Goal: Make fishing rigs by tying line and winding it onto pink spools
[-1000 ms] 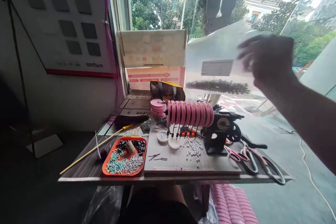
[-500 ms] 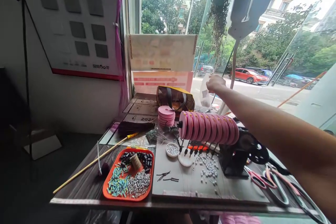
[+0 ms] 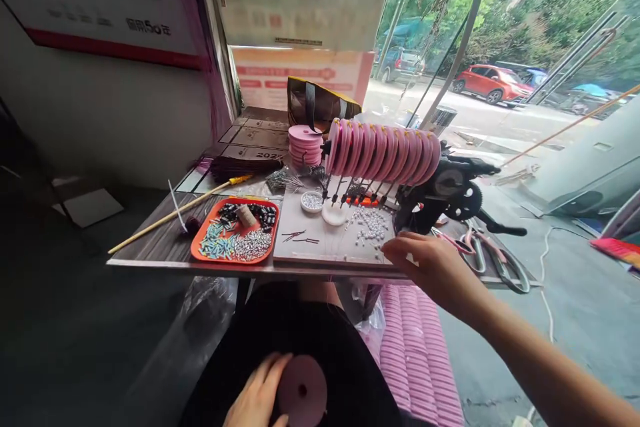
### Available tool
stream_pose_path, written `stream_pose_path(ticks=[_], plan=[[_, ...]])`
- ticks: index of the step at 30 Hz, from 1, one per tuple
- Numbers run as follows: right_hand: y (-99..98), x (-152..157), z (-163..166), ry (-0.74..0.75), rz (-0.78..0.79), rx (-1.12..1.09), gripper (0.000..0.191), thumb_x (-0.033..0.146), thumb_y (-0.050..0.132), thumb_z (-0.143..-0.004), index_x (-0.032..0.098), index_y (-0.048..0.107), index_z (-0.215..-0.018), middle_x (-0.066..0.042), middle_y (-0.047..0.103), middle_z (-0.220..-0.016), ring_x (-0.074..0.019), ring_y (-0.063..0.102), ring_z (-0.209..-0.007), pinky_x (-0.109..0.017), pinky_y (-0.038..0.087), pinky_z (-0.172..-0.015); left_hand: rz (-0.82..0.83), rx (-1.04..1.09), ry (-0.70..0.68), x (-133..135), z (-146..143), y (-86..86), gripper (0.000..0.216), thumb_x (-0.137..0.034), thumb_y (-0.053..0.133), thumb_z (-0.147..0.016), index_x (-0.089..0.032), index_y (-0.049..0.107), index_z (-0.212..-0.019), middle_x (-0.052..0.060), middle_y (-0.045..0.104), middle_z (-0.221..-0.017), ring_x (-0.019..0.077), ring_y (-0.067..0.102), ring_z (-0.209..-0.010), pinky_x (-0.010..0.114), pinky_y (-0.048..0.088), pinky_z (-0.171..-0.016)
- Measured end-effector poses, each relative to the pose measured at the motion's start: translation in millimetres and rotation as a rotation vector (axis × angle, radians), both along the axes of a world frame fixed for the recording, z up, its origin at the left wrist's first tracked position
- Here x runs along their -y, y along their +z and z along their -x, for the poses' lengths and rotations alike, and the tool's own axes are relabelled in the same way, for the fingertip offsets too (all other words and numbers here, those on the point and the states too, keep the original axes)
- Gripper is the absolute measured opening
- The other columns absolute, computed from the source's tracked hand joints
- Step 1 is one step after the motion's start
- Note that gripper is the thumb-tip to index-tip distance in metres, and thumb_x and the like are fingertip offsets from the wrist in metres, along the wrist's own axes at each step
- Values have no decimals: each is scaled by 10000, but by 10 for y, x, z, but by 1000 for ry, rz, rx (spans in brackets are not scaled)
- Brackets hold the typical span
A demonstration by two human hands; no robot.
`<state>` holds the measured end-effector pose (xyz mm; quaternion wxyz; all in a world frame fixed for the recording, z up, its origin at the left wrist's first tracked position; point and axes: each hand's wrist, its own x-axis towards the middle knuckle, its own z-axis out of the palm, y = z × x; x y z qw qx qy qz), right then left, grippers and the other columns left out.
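Note:
My left hand (image 3: 257, 395) rests on my lap and holds a round pink disc (image 3: 303, 390) with a dark centre hole. My right hand (image 3: 429, 265) reaches over the front right edge of the grey work board (image 3: 300, 250), fingers curled near the scattered white beads (image 3: 371, 227); whether it grips anything is unclear. Behind the beads stands a row of pink discs (image 3: 383, 153) on the shaft of a black hand-crank machine (image 3: 445, 190).
An orange tray (image 3: 235, 239) of mixed beads sits at the left of the table (image 3: 150, 250), beside a long yellow stick (image 3: 175, 213). Scissors (image 3: 487, 257) lie at the right. A stack of pink discs (image 3: 304, 145), a dark bag (image 3: 320, 103) and cartons stand behind.
My right hand let go of the clear bag held up at the window and came down to the board's front edge. The view tilted down; my left hand with a disc appeared.

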<state>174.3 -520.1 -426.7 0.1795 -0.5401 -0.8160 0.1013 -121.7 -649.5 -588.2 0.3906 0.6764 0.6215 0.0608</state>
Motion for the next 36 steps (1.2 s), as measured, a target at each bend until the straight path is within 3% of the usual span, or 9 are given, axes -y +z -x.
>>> stream_pose_path(ticks=[2,4,10,15,20,26,30,36], plan=[[-266,13,-35,-71,-7,83,192,319,484,-845,267,668,-823,-29,694,-787,-221,663,-662,-322,509,-570,-9,-4,20,13,-51,108,628,-128,488,-684,-236,451,-1301,32,457,-1371,196,403,-1268,339,353,-1054],[-371,-1,-32,-104,-11,187,210,337,481,-855,270,675,-898,-28,697,-807,-231,671,-696,-318,508,-588,16,3,43,26,-84,213,578,-141,465,-727,-220,444,-1300,53,461,-1365,201,410,-1261,366,352,-1053],[-375,30,36,-180,-20,311,271,272,412,-887,212,673,-844,-89,678,-802,-262,653,-711,-318,414,-537,-33,60,96,46,-115,398,452,-159,437,-794,-227,479,-1238,71,509,-1303,226,464,-1209,429,382,-1019],[-456,42,38,-209,-71,397,272,249,427,-882,170,665,-775,-85,669,-776,-230,631,-690,-286,347,-541,6,-45,5,47,-150,458,485,-122,444,-779,-176,450,-1260,95,496,-1305,208,472,-1197,376,395,-1002],[-454,25,47,-250,-89,372,240,238,445,-866,174,668,-801,-70,672,-815,-204,612,-700,-274,324,-541,16,-106,-102,18,-313,445,621,-73,525,-679,-184,451,-1285,92,457,-1354,224,418,-1240,368,349,-1034],[-391,32,59,-299,-24,316,217,249,479,-839,173,666,-919,-66,680,-834,-200,602,-690,-274,335,-557,13,-207,-213,-30,-619,349,884,-34,648,-527,-140,364,-1358,187,331,-1433,365,350,-1268,486,347,-1001],[-357,39,89,-295,-25,406,247,212,441,-845,180,681,-796,-76,687,-838,-203,608,-674,-281,310,-532,5,-258,-260,-26,-707,273,910,53,595,-491,-154,381,-1351,195,344,-1424,387,374,-1246,503,339,-998],[-324,20,75,-290,2,366,214,232,483,-823,191,690,-862,-68,701,-847,-219,628,-709,-280,349,-560,-51,-240,-264,-2,-650,201,878,68,530,-497,-170,408,-1333,168,416,-1365,355,405,-1223,452,378,-987]])
